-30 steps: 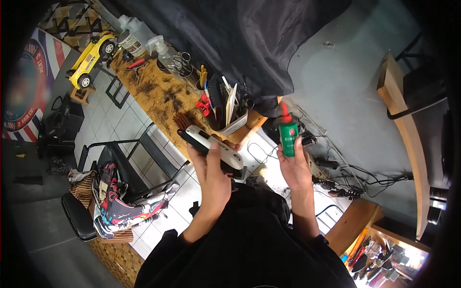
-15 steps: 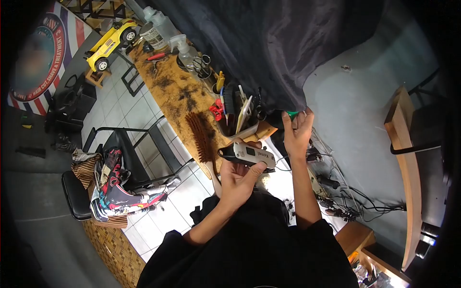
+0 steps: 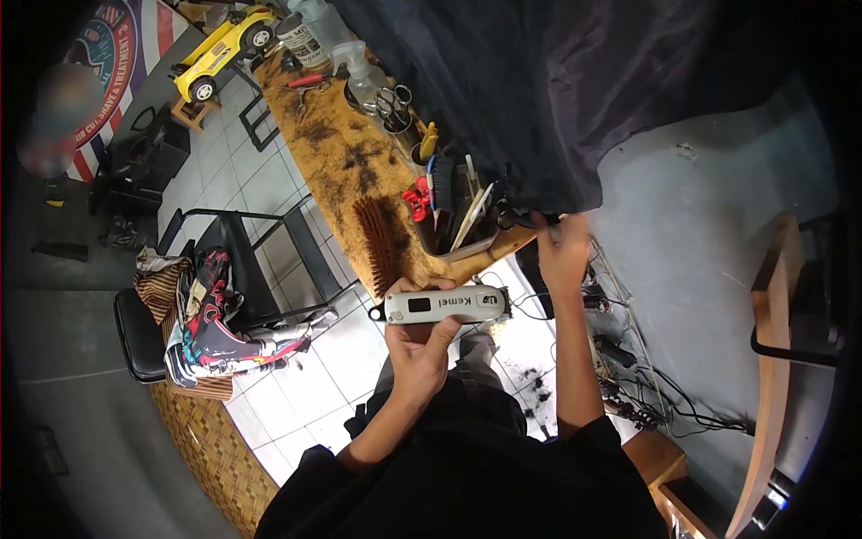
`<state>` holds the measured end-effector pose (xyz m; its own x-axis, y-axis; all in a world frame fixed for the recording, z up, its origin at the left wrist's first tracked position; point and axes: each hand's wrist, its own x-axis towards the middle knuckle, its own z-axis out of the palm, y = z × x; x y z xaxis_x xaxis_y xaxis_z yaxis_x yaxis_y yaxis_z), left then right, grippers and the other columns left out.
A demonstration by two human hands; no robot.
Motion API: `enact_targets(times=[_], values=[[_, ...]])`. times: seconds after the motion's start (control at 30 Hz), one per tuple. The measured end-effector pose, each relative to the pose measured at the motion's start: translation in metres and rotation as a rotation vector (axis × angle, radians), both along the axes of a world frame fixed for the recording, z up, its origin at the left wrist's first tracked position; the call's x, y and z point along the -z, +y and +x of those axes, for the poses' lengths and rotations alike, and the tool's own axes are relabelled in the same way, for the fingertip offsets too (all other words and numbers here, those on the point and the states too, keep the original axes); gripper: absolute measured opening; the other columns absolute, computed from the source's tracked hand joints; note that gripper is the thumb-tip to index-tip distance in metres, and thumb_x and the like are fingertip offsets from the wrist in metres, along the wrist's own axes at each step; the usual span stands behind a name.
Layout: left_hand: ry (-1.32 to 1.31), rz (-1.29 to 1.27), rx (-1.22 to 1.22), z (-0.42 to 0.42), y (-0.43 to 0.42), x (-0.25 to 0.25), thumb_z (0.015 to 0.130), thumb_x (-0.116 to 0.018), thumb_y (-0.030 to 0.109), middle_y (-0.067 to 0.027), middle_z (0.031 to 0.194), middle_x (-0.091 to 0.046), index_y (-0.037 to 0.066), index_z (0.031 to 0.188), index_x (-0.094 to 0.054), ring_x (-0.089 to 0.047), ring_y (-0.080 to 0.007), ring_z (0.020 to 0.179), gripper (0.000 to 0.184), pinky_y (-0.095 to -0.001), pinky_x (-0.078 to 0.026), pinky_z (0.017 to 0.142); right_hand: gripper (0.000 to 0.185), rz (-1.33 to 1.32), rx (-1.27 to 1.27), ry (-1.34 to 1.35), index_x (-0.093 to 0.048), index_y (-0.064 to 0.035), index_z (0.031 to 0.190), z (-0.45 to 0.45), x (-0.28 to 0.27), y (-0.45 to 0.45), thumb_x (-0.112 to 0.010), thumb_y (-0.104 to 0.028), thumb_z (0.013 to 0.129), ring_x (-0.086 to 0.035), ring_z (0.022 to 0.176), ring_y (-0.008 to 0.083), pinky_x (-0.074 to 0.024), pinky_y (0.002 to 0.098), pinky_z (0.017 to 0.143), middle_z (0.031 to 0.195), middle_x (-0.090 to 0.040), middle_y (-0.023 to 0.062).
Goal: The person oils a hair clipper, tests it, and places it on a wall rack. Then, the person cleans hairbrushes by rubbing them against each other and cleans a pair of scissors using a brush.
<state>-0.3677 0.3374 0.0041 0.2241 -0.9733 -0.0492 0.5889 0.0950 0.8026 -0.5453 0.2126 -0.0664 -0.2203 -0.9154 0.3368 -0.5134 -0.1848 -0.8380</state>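
Observation:
A silver hair clipper marked "Kemei" lies level in my left hand, the thumb on its near side and the fingers around the far side. Just beyond it, a brown-bristled brush rests on the wooden counter. My right hand reaches to the counter's right end, at the lower edge of the dark cloth. Its fingers are bent there, and what they hold, if anything, is hidden. The green bottle is out of sight. Left of that hand sits a tray with combs and a brush.
Spray bottles, scissors and red-handled clippers stand or lie along the hair-strewn counter. A yellow toy car is at upper left. Black chairs stand left, one with patterned cloth. Cables run at right.
The green bottle went from upright in my right hand to behind the cloth's edge and out of view. My left hand turned the clipper level, its face now showing. The view shifted.

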Motion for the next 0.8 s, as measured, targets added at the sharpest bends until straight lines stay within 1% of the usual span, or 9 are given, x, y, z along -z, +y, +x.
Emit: enact_targets(times=[0.07,0.13,0.27,0.4,0.53,0.6,0.67,0.73,0.8], values=[[0.033,0.001,-0.026,0.003,0.007,-0.002,0.082,-0.068,-0.004,-0.0146,0.119,-0.053,0.008,0.116,-0.036,-0.057,-0.0209,0.106,0.048,-0.0354,-0.050,0.091,0.036,-0.052,0.085,-0.070,-0.048,0.0058,0.118,0.009,-0.013,0.016,-0.063,-0.006,0.087,-0.060,0.105,0.0301,-0.0448,0.0376,0.089,0.113,-0.061,0.0200],[0.027,0.024,-0.056,0.010,0.014,-0.002,0.081,-0.069,-0.005,-0.0157,0.119,-0.053,0.008,0.117,-0.035,-0.057,-0.0221,0.106,0.052,-0.0345,-0.052,0.089,0.028,-0.207,0.227,-0.382,-0.050,0.0060,0.117,0.016,-0.022,0.043,-0.057,-0.006,0.092,-0.060,0.101,0.0209,-0.0457,0.0332,0.087,0.109,-0.062,0.0162],[0.099,0.013,-0.103,0.024,0.022,-0.004,0.079,-0.069,-0.006,-0.0166,0.118,-0.052,0.010,0.118,-0.035,-0.055,-0.0235,0.110,0.055,-0.0349,-0.052,0.089,0.032,0.327,-0.188,-0.701,-0.050,0.0065,0.118,0.030,-0.028,0.130,-0.044,-0.019,0.101,-0.059,0.098,0.0172,-0.0457,0.0296,0.086,0.107,-0.062,0.0134],[0.029,-0.076,-0.113,0.027,0.020,0.004,0.076,-0.075,-0.001,-0.0194,0.118,-0.053,0.009,0.111,-0.034,-0.056,-0.0254,0.109,0.055,-0.0378,-0.049,0.093,0.044,0.364,-0.591,-0.975,-0.046,0.0080,0.124,0.083,-0.077,0.155,-0.036,-0.028,0.102,-0.058,0.101,0.0189,-0.0457,0.0323,0.088,0.114,-0.058,0.0150],[-0.434,-0.256,0.142,0.048,0.028,-0.003,0.071,-0.081,0.003,-0.0260,0.122,-0.053,0.002,0.111,-0.043,-0.058,-0.0299,0.112,0.056,-0.0390,-0.047,0.095,0.046,0.432,-0.282,-0.795,-0.043,0.0042,0.129,0.111,-0.101,0.161,-0.037,-0.032,0.102,-0.053,0.106,0.0193,-0.0430,0.0303,0.089,0.116,-0.056,0.0139],[-0.633,-0.406,0.220,0.066,0.020,-0.009,0.070,-0.081,0.003,-0.0260,0.124,-0.053,0.000,0.115,-0.046,-0.058,-0.0316,0.113,0.058,-0.0387,-0.045,0.097,0.040,0.342,-0.244,-1.041,-0.041,0.0007,0.128,0.125,-0.102,0.158,-0.038,-0.029,0.102,-0.051,0.093,0.0125,-0.0432,0.0268,0.081,0.109,-0.056,0.0094],[-0.617,-0.435,0.219,0.085,0.019,-0.009,0.070,-0.080,0.005,-0.0232,0.129,-0.051,-0.003,0.115,-0.054,-0.057,-0.0334,0.115,0.052,-0.0384,-0.046,0.095,0.036,0.297,-0.218,-1.043,-0.040,-0.0001,0.127,0.133,-0.106,0.159,-0.042,-0.025,0.101,-0.052,0.090,0.0098,-0.0438,0.0243,0.077,0.105,-0.056,0.0066],[-1.004,-0.582,0.333,0.114,0.019,-0.015,0.071,-0.079,0.009,-0.0209,0.135,-0.046,-0.003,0.112,-0.061,-0.056,-0.0328,0.114,0.046,-0.0372,-0.047,0.089,0.033,0.233,-0.149,-0.866,-0.040,0.0004,0.124,0.147,-0.119,0.163,-0.046,-0.021,0.099,-0.053,0.086,0.0088,-0.0446,0.0230,0.074,0.101,-0.055,0.0046],[-1.020,-0.648,0.386,0.129,0.026,-0.014,0.073,-0.077,0.010,-0.0177,0.131,-0.049,-0.002,0.112,-0.064,-0.056,-0.0297,0.113,0.043,-0.0344,-0.046,0.087,0.032,0.124,-0.154,-0.561,-0.040,0.0015,0.122,0.155,-0.125,0.162,-0.050,-0.016,0.097,-0.053,0.083,0.0096,-0.0462,0.0249,0.071,0.093,-0.055,0.0051]])
